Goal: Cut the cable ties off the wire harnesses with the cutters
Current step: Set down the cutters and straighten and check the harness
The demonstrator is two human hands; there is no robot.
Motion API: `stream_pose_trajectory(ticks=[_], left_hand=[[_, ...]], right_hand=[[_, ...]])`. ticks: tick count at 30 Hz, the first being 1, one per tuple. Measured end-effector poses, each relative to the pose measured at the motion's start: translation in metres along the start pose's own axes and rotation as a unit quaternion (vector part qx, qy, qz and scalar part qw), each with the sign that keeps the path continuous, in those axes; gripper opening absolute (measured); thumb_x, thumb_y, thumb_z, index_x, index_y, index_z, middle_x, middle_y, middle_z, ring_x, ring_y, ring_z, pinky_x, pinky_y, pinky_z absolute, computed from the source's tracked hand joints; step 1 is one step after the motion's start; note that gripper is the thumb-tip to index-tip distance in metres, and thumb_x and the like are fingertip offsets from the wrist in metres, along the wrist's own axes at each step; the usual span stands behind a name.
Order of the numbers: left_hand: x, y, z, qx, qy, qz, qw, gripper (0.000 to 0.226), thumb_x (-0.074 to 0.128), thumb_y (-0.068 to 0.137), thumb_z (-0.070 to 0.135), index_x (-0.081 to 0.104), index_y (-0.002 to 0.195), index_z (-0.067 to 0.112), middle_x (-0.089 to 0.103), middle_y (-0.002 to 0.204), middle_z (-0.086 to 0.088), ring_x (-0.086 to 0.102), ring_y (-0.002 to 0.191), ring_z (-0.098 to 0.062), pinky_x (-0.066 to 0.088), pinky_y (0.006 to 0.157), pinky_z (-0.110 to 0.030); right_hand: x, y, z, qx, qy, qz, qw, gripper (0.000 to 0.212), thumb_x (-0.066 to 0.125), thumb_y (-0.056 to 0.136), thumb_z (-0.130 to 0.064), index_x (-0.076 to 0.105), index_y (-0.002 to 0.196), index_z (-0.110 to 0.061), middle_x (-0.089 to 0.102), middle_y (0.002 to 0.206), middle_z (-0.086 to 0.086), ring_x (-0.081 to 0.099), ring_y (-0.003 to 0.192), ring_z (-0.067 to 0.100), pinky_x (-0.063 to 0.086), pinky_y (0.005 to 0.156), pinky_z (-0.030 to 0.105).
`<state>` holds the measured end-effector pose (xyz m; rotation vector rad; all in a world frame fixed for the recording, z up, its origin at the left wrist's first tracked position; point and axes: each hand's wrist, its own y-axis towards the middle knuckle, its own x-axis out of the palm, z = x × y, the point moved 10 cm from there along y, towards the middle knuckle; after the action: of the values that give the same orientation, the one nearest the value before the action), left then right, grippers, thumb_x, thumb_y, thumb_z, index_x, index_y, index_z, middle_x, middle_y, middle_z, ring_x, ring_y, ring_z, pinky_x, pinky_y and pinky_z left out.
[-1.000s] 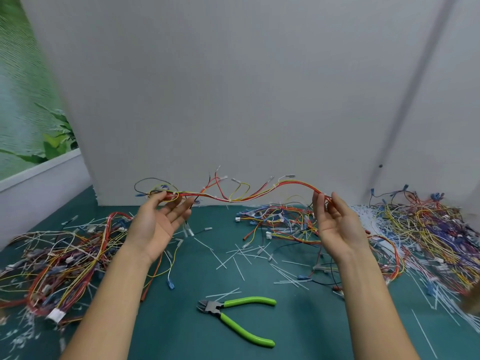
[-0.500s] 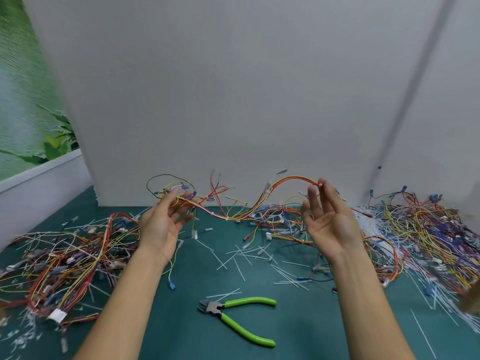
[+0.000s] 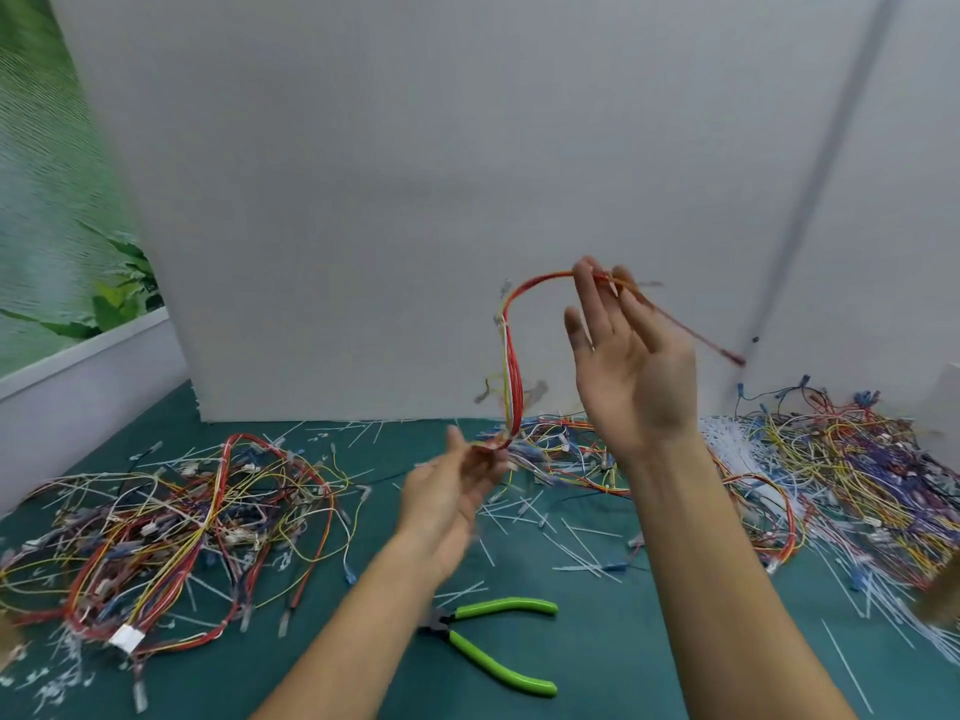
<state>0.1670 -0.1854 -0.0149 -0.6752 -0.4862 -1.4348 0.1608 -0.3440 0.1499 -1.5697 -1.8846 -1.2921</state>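
Note:
A red, orange and yellow wire harness (image 3: 511, 366) hangs in the air in an arch. My right hand (image 3: 628, 366) is raised, palm toward me, and pinches the harness's top between its fingertips. One red end sticks out to the right. My left hand (image 3: 447, 496), blurred, is lower and holds the harness's bottom end in curled fingers. The green-handled cutters (image 3: 493, 652) lie on the teal mat below my left forearm, jaws to the left, with no hand on them.
A tangled heap of harnesses (image 3: 182, 511) covers the mat's left side, and a larger heap (image 3: 857, 475) lies at right. Several cut white ties (image 3: 571, 543) are scattered in the middle. A white board (image 3: 415, 200) stands upright behind.
The harness was stretched level between both hands. My right hand has risen and my left hand has dropped and moved right, so the harness now hangs nearly upright.

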Motion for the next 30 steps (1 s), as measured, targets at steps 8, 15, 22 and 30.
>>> stream_pose_trajectory(ticks=[8,15,22,30], left_hand=[[0.095,-0.120,-0.137,-0.272,0.213,-0.401,0.849,0.040,0.041,0.104,0.047,0.054,0.122,0.015,0.064,0.122,-0.017,0.061,0.099,-0.015,0.048,0.094,-0.028],[0.042,-0.040,-0.020,-0.010,0.557,-0.257,0.790,0.031,0.051,0.104,0.035,0.071,0.112,0.012,0.075,0.114,-0.001,0.073,0.099,-0.012,0.055,0.090,-0.035],[-0.097,0.035,0.085,0.010,0.789,0.041,0.613,0.038,0.056,0.100,0.041,0.066,0.083,0.009,0.066,0.079,-0.008,0.063,0.075,-0.024,0.048,0.071,-0.030],[-0.136,0.053,0.062,-0.027,0.827,0.084,0.556,0.023,0.070,0.092,0.033,0.073,0.099,0.011,0.071,0.092,-0.007,0.067,0.089,-0.022,0.054,0.083,-0.035]], right_hand=[[-0.005,0.075,0.029,-0.152,-0.734,-0.048,0.661,0.057,0.055,0.102,-0.023,0.039,0.156,-0.012,0.038,0.163,0.004,0.039,0.148,0.020,0.031,0.120,0.036],[-0.209,0.047,0.059,0.278,-0.886,-0.052,0.368,0.050,0.056,0.103,-0.035,0.055,0.139,-0.001,0.057,0.141,0.019,0.063,0.116,0.032,0.052,0.096,0.041],[-0.143,0.013,0.090,0.174,-0.899,-0.035,0.399,0.030,0.053,0.099,-0.034,0.064,0.097,-0.007,0.068,0.095,0.013,0.066,0.087,0.032,0.057,0.084,0.040],[-0.100,-0.066,0.201,0.264,-0.762,-0.164,0.568,0.034,0.060,0.099,-0.039,0.075,0.117,-0.015,0.076,0.116,0.005,0.070,0.105,0.020,0.053,0.090,0.027]])
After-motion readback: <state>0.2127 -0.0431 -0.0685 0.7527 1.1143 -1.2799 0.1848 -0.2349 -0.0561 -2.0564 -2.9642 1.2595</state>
